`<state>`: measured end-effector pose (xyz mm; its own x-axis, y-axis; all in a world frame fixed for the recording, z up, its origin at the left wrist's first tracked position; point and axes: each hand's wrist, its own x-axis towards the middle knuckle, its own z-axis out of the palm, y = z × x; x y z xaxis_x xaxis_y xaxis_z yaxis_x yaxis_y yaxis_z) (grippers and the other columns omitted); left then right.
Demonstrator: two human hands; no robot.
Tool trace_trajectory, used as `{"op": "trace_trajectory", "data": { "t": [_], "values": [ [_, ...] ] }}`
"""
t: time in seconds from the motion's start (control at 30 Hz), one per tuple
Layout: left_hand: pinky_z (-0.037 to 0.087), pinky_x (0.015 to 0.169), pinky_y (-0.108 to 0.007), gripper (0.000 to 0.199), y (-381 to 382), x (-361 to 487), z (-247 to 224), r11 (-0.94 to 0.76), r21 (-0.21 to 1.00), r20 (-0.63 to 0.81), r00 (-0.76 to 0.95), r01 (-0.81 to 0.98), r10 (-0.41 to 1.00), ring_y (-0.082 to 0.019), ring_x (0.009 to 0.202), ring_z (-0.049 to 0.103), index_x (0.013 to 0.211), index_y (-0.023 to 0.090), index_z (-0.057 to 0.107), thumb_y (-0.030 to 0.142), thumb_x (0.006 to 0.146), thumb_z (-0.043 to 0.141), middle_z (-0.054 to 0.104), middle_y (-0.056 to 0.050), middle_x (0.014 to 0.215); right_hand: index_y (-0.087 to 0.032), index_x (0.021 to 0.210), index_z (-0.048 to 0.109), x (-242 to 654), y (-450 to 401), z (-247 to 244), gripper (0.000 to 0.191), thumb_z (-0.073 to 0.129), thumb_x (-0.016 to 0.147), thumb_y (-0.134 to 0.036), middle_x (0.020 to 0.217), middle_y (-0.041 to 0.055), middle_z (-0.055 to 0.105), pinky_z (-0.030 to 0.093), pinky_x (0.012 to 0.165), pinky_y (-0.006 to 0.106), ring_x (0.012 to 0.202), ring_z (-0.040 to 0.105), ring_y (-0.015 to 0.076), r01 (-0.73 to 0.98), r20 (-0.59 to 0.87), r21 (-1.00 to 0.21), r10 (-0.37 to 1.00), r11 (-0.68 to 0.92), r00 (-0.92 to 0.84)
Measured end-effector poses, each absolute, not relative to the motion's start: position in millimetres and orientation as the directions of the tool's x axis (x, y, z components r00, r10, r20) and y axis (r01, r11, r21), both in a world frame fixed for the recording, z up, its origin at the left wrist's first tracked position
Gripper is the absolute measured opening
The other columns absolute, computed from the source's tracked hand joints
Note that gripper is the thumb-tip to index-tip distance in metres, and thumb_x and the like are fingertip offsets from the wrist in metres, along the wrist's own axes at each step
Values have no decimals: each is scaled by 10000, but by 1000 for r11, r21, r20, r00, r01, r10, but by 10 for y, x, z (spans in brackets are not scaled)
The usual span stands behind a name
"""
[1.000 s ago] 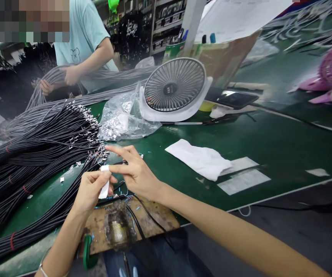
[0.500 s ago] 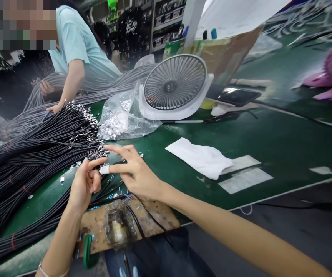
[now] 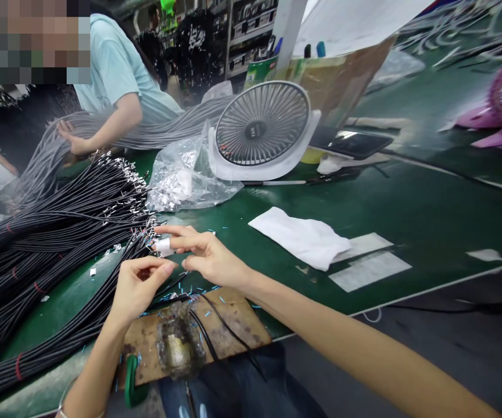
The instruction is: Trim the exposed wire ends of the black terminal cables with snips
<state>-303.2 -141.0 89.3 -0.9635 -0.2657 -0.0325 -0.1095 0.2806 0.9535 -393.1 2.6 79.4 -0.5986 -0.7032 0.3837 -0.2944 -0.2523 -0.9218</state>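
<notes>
My left hand (image 3: 140,287) is above the near cables, thumb and index finger pressed together; anything between them is too small to make out. Just right of it, my right hand (image 3: 216,258) reaches leftward with its fingers stretched out and apart from the thumb. White tape (image 3: 162,247) wraps one of its fingers. Those fingertips come close to the stripped ends (image 3: 140,203) of the bundled black cables (image 3: 59,232). Below the hands, a wooden board (image 3: 233,322) carries a lumpy, film-wrapped block (image 3: 176,345), blue wire scraps and black cables.
A white fan (image 3: 260,130) stands behind a clear plastic bag (image 3: 181,180) of small pieces. White cloth (image 3: 303,238) and pale strips (image 3: 370,271) lie to the right. A green clamp (image 3: 133,383) grips the board's edge. Across the table, a person in light blue (image 3: 115,69) handles grey cables (image 3: 159,136).
My left hand has turned, and its pointing index finger has closed against the thumb. My right hand's fingers have shifted slightly. The person opposite has moved a hand back along the grey cables.
</notes>
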Motion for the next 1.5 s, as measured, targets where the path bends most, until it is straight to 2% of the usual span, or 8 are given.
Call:
{"op": "trace_trajectory", "data": {
  "t": [0.3, 0.5, 0.6, 0.73, 0.87, 1.1, 1.3, 1.5],
  "values": [
    [298, 483, -186, 171, -1389, -3020, 833, 410, 910, 196, -937, 64, -288, -66, 504, 381, 732, 159, 700, 327, 708, 694, 484, 41, 539, -248, 876, 734, -3891, 27, 799, 511, 417, 573, 14, 1258, -1, 564, 259, 1075, 438, 1218, 431, 192, -274, 371, -927, -728, -255, -577],
    [346, 504, -191, 144, -1514, -3055, 783, 889, 427, 642, -747, 162, -173, -82, 495, 478, 802, 206, 716, 171, 772, 580, 620, 27, 601, -244, 756, 737, -3891, 41, 829, 447, 441, 518, -9, 1248, -10, 570, 229, 1077, 445, 1212, 431, 211, -193, 310, -951, -751, -243, -583],
    [350, 512, -203, 154, -1559, -3075, 811, 947, 314, 641, -753, 75, -153, -92, 471, 494, 748, 199, 715, 220, 788, 568, 620, 18, 564, -219, 665, 722, -3892, 27, 854, 365, 458, 499, -28, 1229, 11, 579, 228, 1068, 455, 1204, 434, 234, -157, 245, -969, -739, -188, -627],
    [320, 485, -219, 249, -1574, -3069, 901, 878, 459, 366, -873, -133, -323, -110, 436, 498, 615, 210, 700, 383, 768, 606, 596, 17, 483, -211, 680, 721, -3870, -11, 871, 360, 452, 487, -69, 1289, 23, 518, 406, 911, 410, 1157, 465, 258, 75, 70, -983, -719, -168, -692],
    [289, 495, -233, 218, -1601, -3045, 984, 854, 445, 229, -889, -268, -398, -137, 472, 497, 602, 213, 699, 404, 702, 666, 600, -4, 494, -232, 704, 735, -3856, -2, 880, 394, 451, 478, -79, 1277, 7, 524, 385, 957, 388, 1234, 400, 261, 161, 67, -951, -683, -265, -727],
    [425, 468, -242, 732, -1480, -3047, 936, 206, 945, -242, -967, -255, -83, -139, 424, 552, 623, 118, 698, 770, 715, 378, 626, -93, 511, -267, 870, 735, -3891, 23, 825, 471, 487, 518, -75, 1372, 5, 440, 327, 1020, 434, 1270, 372, 249, 55, 95, -978, -660, -203, -745],
    [518, 589, -249, 694, -1426, -3117, 925, -157, 959, -267, -941, -237, -207, -157, 597, 641, 772, 108, 708, 762, 597, 554, 694, -88, 689, -239, 878, 735, -3838, -23, 721, 421, 520, 576, -40, 1403, 26, 407, 196, 1097, 477, 1275, 351, 244, -392, 298, -920, -665, -8, -685],
    [526, 692, -275, 390, -1455, -3103, 1002, -74, 996, -77, -906, -50, -416, -171, 707, 645, 750, 130, 710, 466, 562, 773, 697, -45, 716, -295, 882, 728, -3776, -65, 652, 486, 496, 579, 6, 1382, -36, 425, 219, 1103, 482, 1264, 346, 221, -544, 394, -839, -652, 33, -648]
  ]
}}
